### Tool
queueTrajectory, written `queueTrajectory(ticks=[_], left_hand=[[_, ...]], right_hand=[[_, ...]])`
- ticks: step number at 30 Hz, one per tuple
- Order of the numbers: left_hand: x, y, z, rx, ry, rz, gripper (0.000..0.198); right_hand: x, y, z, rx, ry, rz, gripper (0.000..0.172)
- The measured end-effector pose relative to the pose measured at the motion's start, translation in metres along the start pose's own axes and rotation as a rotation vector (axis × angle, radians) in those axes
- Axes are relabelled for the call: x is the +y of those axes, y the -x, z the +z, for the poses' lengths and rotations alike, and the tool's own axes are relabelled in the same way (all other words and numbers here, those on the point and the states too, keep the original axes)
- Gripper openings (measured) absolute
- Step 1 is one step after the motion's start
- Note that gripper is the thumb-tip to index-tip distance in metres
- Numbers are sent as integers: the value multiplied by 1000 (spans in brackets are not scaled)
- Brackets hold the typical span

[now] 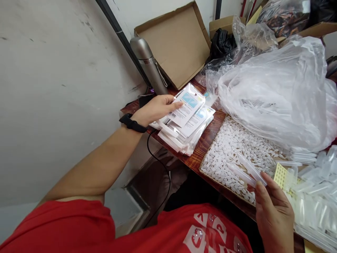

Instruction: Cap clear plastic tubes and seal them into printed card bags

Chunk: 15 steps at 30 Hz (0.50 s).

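Note:
My left hand point(160, 109), with a black band on its wrist, is closed on a flat clear packet point(185, 107) with a white and blue printed card inside. Beneath that packet lies a stack of similar packets point(181, 138) near the table's left edge. Between the thumb and fingers of my right hand point(273, 207) are two slim translucent plastic tubes point(244, 172), side by side and pointing up and left. They are held above a shallow tray of small white plastic pieces point(229, 147).
A steel flask point(149, 63) and an upright cardboard box lid point(173, 42) stand at the back. A large clear plastic bag point(273, 95) covers the tray's far side. Many more tubes point(318, 189) lie at right by a yellow dotted sheet point(280, 175). A black cable point(168, 175) hangs off the edge.

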<state>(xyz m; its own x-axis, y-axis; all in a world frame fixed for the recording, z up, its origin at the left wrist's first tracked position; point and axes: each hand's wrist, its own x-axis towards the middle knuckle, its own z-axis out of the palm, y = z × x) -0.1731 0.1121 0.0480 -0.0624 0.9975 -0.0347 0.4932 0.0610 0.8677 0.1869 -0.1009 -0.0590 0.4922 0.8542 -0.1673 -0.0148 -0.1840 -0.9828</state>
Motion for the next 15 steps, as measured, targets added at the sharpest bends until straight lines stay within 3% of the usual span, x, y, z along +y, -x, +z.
queueTrajectory(ticks=[4, 7, 11, 15], left_hand=[[18, 30, 4, 103, 340, 132, 28], [36, 65, 22, 17, 527, 143, 27], [54, 98, 70, -161, 839, 72, 25], [60, 109, 126, -154, 1111, -44, 25]], right_hand=[[-2, 0, -2, 48, 35, 28, 62], [-14, 6, -5, 128, -20, 33, 58], [-32, 19, -11, 144, -150, -20, 44], [-31, 30, -19, 100, -92, -138, 33]])
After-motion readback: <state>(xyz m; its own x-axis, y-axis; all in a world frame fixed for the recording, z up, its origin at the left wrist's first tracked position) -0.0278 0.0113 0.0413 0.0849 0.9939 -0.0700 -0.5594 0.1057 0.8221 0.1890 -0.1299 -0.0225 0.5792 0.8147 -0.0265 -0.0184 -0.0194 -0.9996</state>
